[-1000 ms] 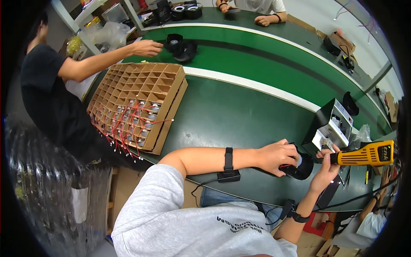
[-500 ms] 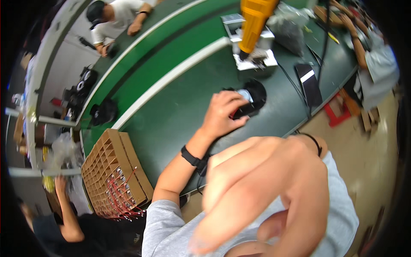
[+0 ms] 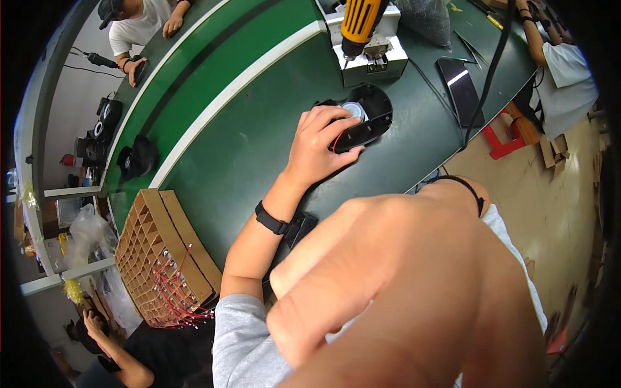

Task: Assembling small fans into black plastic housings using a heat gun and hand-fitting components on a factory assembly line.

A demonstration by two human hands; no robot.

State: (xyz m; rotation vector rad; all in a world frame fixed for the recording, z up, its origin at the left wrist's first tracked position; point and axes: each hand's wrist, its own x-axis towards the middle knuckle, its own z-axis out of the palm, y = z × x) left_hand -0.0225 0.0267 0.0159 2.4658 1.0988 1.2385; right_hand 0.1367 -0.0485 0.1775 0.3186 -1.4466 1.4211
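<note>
My left hand (image 3: 322,139), with a black band on its wrist, is wrapped over a black plastic housing (image 3: 375,116) lying on the dark green bench (image 3: 239,136). The housing has a rounded open end and a red line along its side. A round, silvery part (image 3: 354,110) sits in it beside my fingertips. Very close to the camera, my right hand (image 3: 401,278) fills the lower middle, with bent fingers. Its palm side and fingertips are hidden, so anything inside it cannot be seen.
A yellow-and-black power screwdriver (image 3: 362,22) hangs above a white-topped fixture (image 3: 375,61). A dark phone-like slab (image 3: 460,90) and tweezers (image 3: 470,48) lie to the right. A divided cardboard box (image 3: 162,258) holds red-wired parts. Another black housing (image 3: 137,157) rests on the green belt. Co-workers sit around.
My right hand has come nearer the camera and covers more of the lower view. The whole scene has shifted up and left. My left hand stays on the housing.
</note>
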